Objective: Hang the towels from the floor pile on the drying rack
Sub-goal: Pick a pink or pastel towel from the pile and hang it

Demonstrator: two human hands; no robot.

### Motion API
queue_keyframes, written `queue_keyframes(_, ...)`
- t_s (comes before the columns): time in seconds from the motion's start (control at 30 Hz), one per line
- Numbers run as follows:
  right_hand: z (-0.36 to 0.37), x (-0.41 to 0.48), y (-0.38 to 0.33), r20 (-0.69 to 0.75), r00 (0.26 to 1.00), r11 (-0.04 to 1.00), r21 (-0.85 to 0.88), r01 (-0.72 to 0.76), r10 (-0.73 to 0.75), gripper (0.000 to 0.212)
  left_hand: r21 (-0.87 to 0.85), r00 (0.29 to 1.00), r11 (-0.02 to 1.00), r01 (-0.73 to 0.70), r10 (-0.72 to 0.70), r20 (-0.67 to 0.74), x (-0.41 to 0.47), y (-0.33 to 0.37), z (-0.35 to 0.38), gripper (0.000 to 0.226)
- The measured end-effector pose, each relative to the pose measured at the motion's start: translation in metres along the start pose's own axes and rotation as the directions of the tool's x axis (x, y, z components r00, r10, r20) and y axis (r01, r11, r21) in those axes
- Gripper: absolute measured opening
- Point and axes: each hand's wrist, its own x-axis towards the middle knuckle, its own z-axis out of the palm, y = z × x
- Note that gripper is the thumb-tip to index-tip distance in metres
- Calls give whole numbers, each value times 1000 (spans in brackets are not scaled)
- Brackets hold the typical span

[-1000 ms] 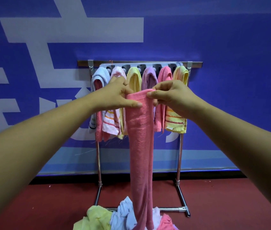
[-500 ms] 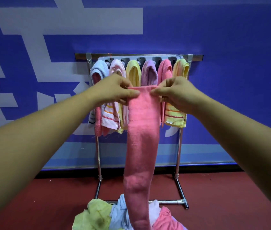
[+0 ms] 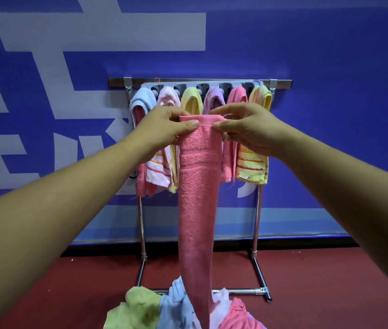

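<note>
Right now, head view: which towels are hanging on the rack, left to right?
light blue towel → pale pink towel → yellow towel → purple towel → coral pink towel → yellow striped towel. I left out the held pink towel because it overlaps the middle ones.

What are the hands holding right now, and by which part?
Both hold the pink towel by its top edge: the left hand pinches the left corner, the right hand the right corner.
</note>
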Motion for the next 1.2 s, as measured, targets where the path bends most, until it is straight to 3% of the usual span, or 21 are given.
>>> queue_keyframes(0.07,1,2,0,64,998,991,-135,0,9,37,-9,1000,1000,3,-3,-5,1,0,0,15)
queue_keyframes(0.13,4,2,-1,74,997,915,-399,58,-32,31,4,1000,1000,3,-3,-12,2,-1,1,14)
queue_keyframes(0.2,5,3,-2,47,996,848,-523,87,-74,30,1,1000,1000,0,0,-8,2,-4,0,11)
queue_keyframes(0.4,3,6,-6,100,995,874,-480,74,-30,21,-47,997,998,-40,36,-74,-6,-23,6,15)
queue_keyframes(0.47,6,8,-6,103,994,881,-467,70,-24,20,-137,1000,990,-17,13,-26,-10,-30,7,26)
queue_keyframes(0.53,6,10,-6,86,996,916,-396,59,-27,18,-199,992,977,81,-59,115,-17,-42,12,42)
queue_keyframes(0.6,5,11,-7,61,998,947,-318,44,-26,11,-150,956,972,181,-139,258,-29,-64,23,48)
queue_keyframes(0.87,3,13,2,-151,988,988,-156,-6,-18,12,-109,817,869,483,-401,414,-93,-177,83,22)
queue_keyframes(1.0,-13,21,9,-353,935,973,-225,-60,-24,14,-258,801,777,574,-468,373,-104,-194,92,18)
queue_keyframes(1.1,-30,19,23,-498,867,949,-275,-156,-2,14,-410,847,742,530,-445,290,-92,-184,75,25)
queue_keyframes(1.2,-40,8,50,-588,801,915,-253,-314,112,9,-644,861,616,454,-488,141,-69,-156,50,21)
